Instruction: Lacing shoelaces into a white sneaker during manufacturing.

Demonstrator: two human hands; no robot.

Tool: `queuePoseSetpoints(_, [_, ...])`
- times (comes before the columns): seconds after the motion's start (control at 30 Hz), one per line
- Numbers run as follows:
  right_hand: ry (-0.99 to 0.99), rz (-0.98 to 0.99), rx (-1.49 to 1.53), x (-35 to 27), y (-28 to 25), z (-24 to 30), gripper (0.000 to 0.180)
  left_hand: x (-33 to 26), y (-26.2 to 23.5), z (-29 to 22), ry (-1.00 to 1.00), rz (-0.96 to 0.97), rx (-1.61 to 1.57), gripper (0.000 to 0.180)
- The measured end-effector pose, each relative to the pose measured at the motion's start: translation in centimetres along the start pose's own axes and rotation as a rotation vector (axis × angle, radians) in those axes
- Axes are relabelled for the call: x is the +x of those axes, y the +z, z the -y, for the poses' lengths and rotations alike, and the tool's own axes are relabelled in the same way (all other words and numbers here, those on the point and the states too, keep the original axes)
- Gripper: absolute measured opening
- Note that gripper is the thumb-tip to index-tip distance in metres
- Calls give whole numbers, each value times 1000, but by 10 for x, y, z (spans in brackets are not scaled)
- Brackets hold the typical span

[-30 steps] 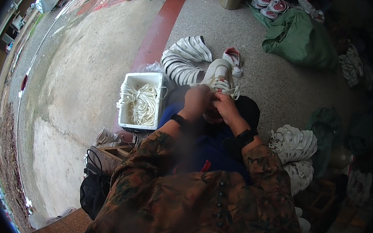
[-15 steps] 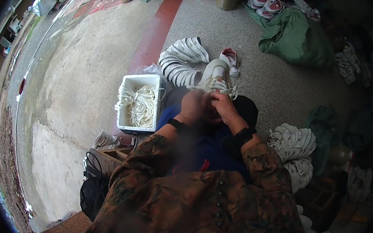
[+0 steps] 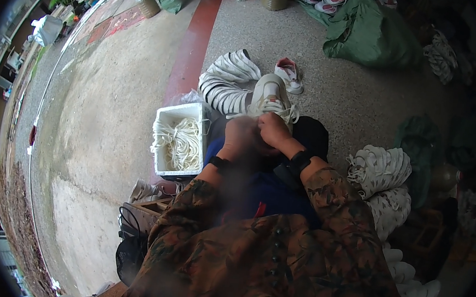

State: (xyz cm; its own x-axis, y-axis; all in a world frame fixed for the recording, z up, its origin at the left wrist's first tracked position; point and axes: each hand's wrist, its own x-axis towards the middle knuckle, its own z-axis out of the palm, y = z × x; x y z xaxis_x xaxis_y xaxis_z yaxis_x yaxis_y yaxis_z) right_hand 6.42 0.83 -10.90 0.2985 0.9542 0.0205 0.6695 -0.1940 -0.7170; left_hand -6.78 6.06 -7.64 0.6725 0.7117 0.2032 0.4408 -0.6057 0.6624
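A white and beige sneaker (image 3: 270, 88) points away from me over my lap. White shoelace (image 3: 291, 114) loops hang at its sides. At its near end my two hands meet, close together. My right hand (image 3: 274, 130) is closed, with thumb and fingers pinched on the lace by the shoe's opening. Curled in beside it, my left hand (image 3: 240, 136) is closed too; a blurred smudge covers part of it and hides what its fingers hold. The shoe's heel is out of sight behind the hands.
A white foam box (image 3: 159, 166) of laces stands left. Beyond the sneaker lie a curved row of white shoe pieces (image 3: 221, 84) and another sneaker (image 3: 288, 76). Stacked white shoes (image 3: 382, 168) sit right, with a green sack (image 3: 369, 38) farther off. A wooden crate (image 3: 158, 205) is near my left arm.
The view has shifted slightly. My hands stay together at the sneaker's near end, with small finger movements; the right hand's fingers have drawn in closer. The sneaker stays on my lap.
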Motion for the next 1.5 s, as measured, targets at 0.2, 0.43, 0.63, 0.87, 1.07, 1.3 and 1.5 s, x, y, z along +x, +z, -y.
queuePoseSetpoints(0.2, [40, 539, 440, -40, -79, -13, 12, -2, 3, 16, 71, -44, 37, 15])
queuePoseSetpoints(0.43, [-22, -91, 167, -43, -75, -33, 22, 3, 38, 36, -46, -189, -268, 12])
queuePoseSetpoints(0.63, [-85, -250, -226, -44, -45, -25, 16, 23, 30, -38, 413, -36, 199, 12])
queuePoseSetpoints(0.87, [-64, -385, -33, -36, -32, -42, 10, 29, 54, -35, 326, 82, 473, 5])
queuePoseSetpoints(1.07, [47, -335, 9, -41, -41, -40, 16, 25, 29, -51, 355, 246, 602, 11])
queuePoseSetpoints(1.3, [-197, -325, -164, -50, -44, -23, 18, -13, -29, 15, 194, 452, 226, 15])
queuePoseSetpoints(1.5, [-639, 132, -486, -65, -27, -10, 16, -21, -27, 34, -289, 321, -593, 18])
